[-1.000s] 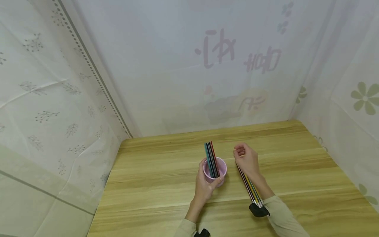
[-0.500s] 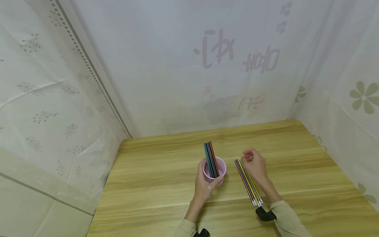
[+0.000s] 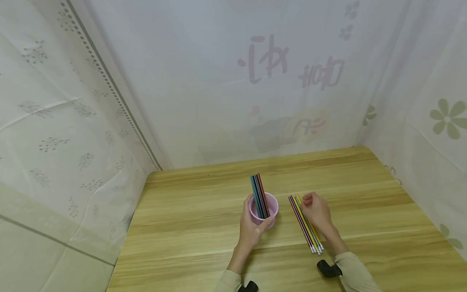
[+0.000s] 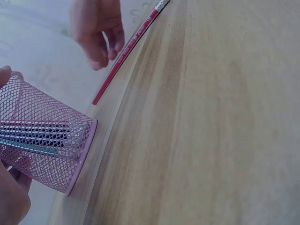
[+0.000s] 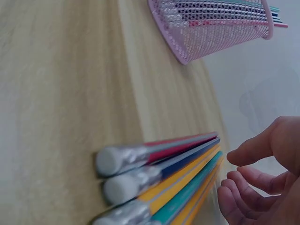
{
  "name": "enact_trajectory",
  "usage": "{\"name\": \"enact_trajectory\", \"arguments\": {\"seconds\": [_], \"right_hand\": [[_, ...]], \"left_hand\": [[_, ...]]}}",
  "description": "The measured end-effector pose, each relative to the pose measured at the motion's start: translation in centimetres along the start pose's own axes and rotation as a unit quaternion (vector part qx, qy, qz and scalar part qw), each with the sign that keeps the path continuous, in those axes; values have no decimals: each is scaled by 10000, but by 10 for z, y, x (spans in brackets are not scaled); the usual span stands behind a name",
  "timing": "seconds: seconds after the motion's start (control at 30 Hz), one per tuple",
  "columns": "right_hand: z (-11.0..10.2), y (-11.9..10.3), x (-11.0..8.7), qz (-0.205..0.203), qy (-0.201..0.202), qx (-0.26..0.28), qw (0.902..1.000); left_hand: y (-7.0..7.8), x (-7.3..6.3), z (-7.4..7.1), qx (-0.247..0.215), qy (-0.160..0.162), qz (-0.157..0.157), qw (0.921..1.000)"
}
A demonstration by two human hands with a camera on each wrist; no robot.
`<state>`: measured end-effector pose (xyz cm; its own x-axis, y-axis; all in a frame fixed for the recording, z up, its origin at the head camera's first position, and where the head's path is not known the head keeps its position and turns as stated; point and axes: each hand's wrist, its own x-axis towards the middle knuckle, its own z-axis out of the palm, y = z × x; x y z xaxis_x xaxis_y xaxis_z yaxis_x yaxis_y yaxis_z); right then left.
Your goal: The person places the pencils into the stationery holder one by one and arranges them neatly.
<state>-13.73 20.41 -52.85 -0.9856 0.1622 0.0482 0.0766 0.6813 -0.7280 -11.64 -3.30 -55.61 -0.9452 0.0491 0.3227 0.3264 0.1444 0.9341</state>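
Observation:
My left hand (image 3: pixel 249 232) grips a pink mesh pencil cup (image 3: pixel 275 206) round its side, thumb near the rim. Several pencils (image 3: pixel 258 195) lean in the cup, eraser ends down, in teal, dark and red. To the right, a row of loose pencils (image 3: pixel 305 227) lies on the table: red, dark blue, yellow and green, with eraser ends toward me. Beside their far ends is my right hand (image 3: pixel 317 211), its fingers loosely bent. In the right wrist view, a gap shows between thumb and fingers (image 5: pixel 251 180), with nothing held there.
The wood-grain table (image 3: pixel 189 227) is bordered at the back by a pale printed cloth (image 3: pixel 204 101), with more patterned cloth at both sides. A black wrist mount (image 3: pixel 328 269) on the right sleeve sits low, near the loose pencils' eraser ends.
My right hand has drawn right and back toward me from the loose pencils' far ends, uncovering more of them. My left hand keeps its grip on the cup, nearly still.

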Motion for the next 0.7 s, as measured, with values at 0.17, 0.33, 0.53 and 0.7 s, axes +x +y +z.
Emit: {"name": "enact_trajectory", "arguments": {"seconds": [0.17,0.33,0.53,0.7], "right_hand": [[2,9,-2,130,-215,-47,9997],[3,11,-2,131,-265,-157,9994],[4,10,-1,28,-228,-487,9985],[1,9,0,-2,-383,-676,9970]], "left_hand": [[1,0,0,-51,2,-8,10000],[2,1,0,-32,12,49,10000],[2,0,0,-43,15,13,10000],[3,0,0,-10,28,30,10000]]}}
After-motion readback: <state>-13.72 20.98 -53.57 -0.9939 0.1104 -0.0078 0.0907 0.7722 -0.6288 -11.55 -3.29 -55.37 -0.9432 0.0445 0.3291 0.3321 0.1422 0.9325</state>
